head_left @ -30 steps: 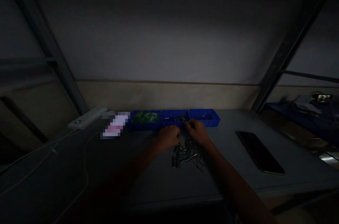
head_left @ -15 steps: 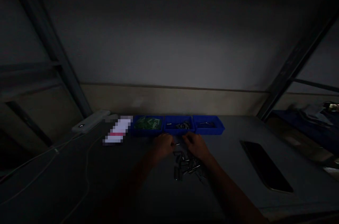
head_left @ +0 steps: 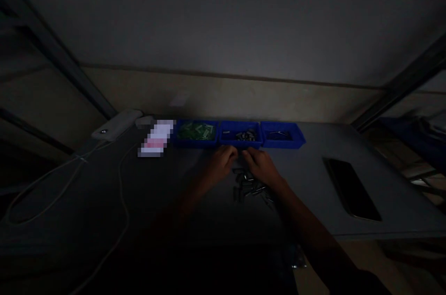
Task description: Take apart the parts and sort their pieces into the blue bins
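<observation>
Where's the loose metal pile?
In the head view, the loose metal pile lies right of centre, by the right hand, in front of the middle blue bin.

You can pass over bare surface [head_left: 306, 169] right of centre, short of the phone [head_left: 352, 188]; metal parts [head_left: 257, 190] and blue trays [head_left: 282, 144] obstruct mid-frame.

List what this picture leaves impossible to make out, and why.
In the head view:
Anything inside the left hand or right hand: hidden by the hands themselves, and darkness.
Loose metal parts: details too small, dim.
Pixelated rectangle: contents blurred by mosaic.
White cable: cut off by bottom edge.
</observation>
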The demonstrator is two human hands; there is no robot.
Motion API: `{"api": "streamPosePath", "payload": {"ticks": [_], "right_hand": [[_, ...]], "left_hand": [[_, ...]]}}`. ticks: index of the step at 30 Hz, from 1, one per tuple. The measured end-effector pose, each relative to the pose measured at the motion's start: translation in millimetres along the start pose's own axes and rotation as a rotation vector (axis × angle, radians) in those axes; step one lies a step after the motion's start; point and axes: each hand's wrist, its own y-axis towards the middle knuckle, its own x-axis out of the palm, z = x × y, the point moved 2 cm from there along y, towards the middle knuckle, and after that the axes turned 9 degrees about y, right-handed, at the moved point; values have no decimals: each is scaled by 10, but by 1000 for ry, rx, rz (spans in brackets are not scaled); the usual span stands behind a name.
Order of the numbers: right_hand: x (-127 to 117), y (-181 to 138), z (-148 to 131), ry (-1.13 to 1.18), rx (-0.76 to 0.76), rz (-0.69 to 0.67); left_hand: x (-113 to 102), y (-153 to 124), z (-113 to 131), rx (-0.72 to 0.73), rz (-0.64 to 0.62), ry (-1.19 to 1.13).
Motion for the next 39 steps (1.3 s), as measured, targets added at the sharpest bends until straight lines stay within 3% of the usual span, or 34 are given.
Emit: {"api": "streamPosePath", "payload": {"ticks": [5,10,25,39], "right_hand": [[5,-14,-14,66,-17,29],[-8,-28,-51,106,-9,45],[-15,-61,-127,153,3,-41],[-34,-56,-158,254,81,-48]], "left_hand": [[-66,-23,80,-33,66,-150],[-94,-22,54,-136,26,-209],[-49,-55,23,-286,73,-337],[-35,-77,-50,-266,21,-414]]}}
